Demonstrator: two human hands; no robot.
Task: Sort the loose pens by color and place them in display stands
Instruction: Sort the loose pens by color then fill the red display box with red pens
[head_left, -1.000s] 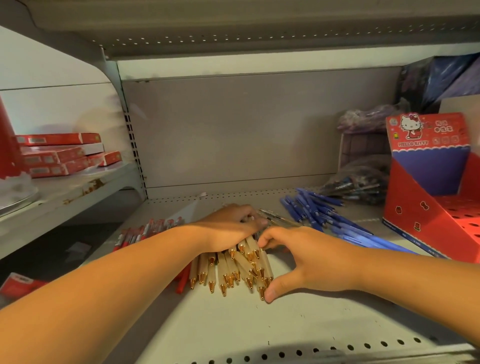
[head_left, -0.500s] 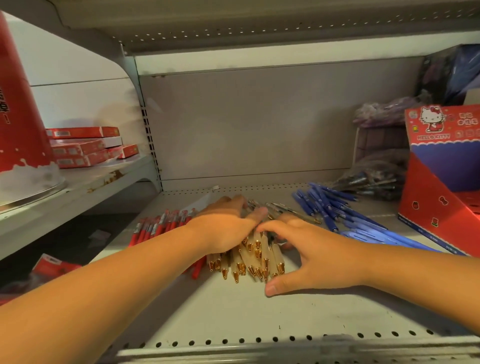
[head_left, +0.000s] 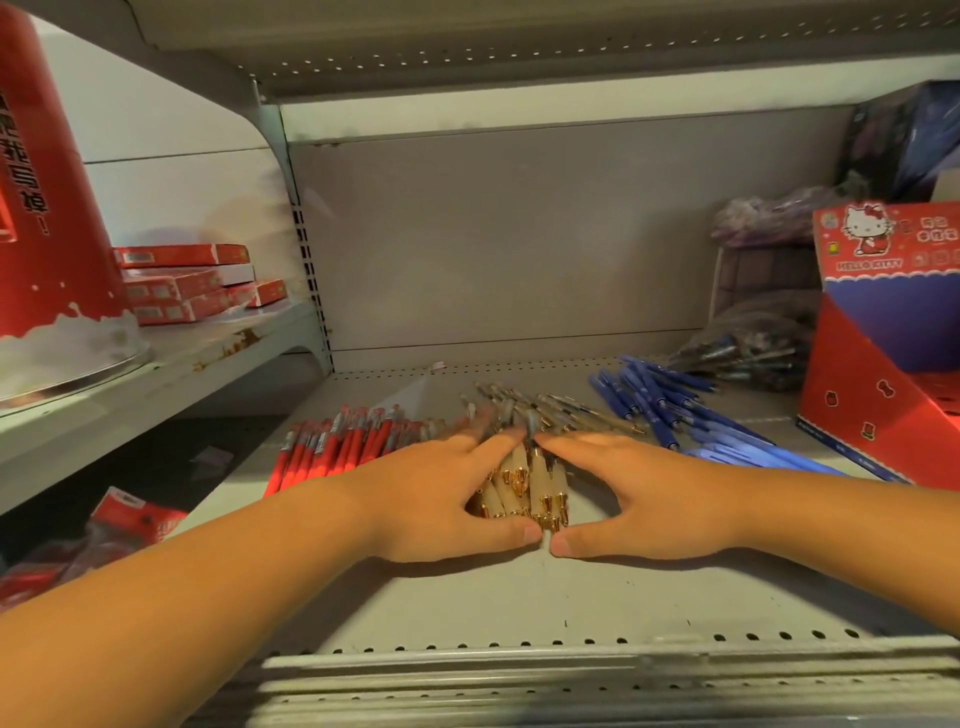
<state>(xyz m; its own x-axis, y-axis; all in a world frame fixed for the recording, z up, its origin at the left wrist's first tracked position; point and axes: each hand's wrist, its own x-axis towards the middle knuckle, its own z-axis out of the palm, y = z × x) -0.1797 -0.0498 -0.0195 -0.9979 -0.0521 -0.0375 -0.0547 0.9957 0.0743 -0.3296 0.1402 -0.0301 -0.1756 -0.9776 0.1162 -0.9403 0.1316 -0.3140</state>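
Cream pens (head_left: 524, 483) mostly covered by left hand (head_left: 431, 499) and right hand (head_left: 639, 499); only gold tips show. Display stand (head_left: 883, 338) cut by right edge. Bagged pens (head_left: 748, 353), far right: too blurred to count.

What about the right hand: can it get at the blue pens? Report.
Probably yes: the blue pens lie just beside the right hand, nothing between them, though it is busy pressing the cream pens.
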